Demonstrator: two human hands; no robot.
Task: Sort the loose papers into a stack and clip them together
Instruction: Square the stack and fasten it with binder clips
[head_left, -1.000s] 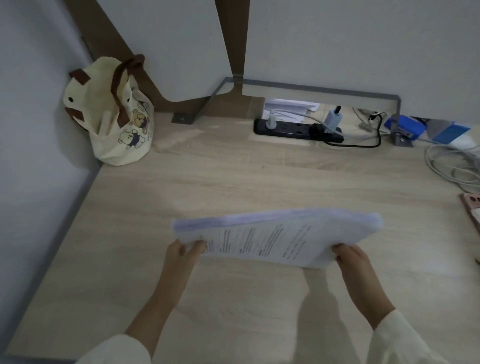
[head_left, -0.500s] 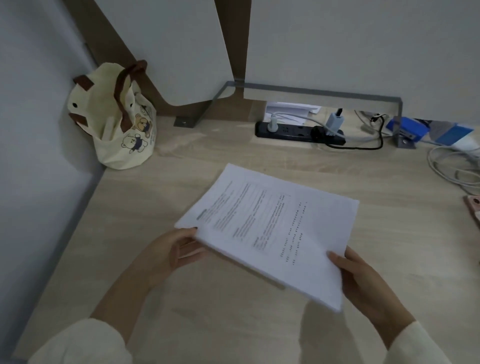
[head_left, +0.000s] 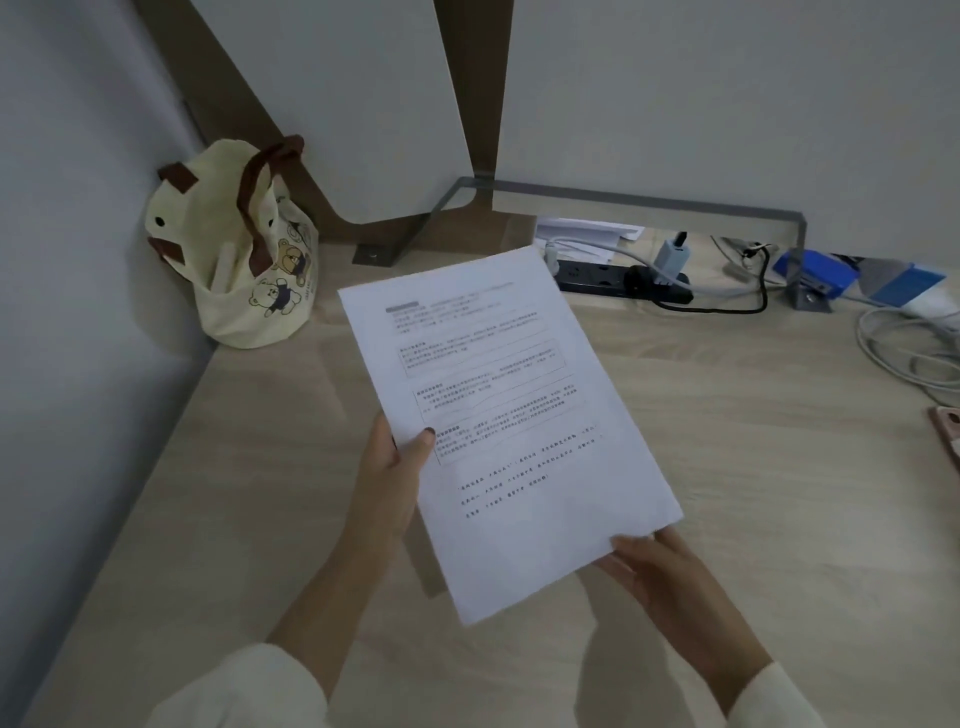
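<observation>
A stack of white printed papers is held above the wooden desk, its long side running away from me. My left hand grips the stack's left edge, thumb on the top sheet and fingers underneath. My right hand holds the near right corner from below, with the fingers hidden under the sheets. No clip shows in the frame.
A cream bear-print tote bag sits in the far left corner. A black power strip with plugs and cables lies at the back, with blue items to its right. Grey cables and a pink object lie at the right edge.
The stack went from edge-on and wide to lying flat, then turned lengthwise away from me. My left hand shifted up its left edge; my right hand stayed at the near corner.
</observation>
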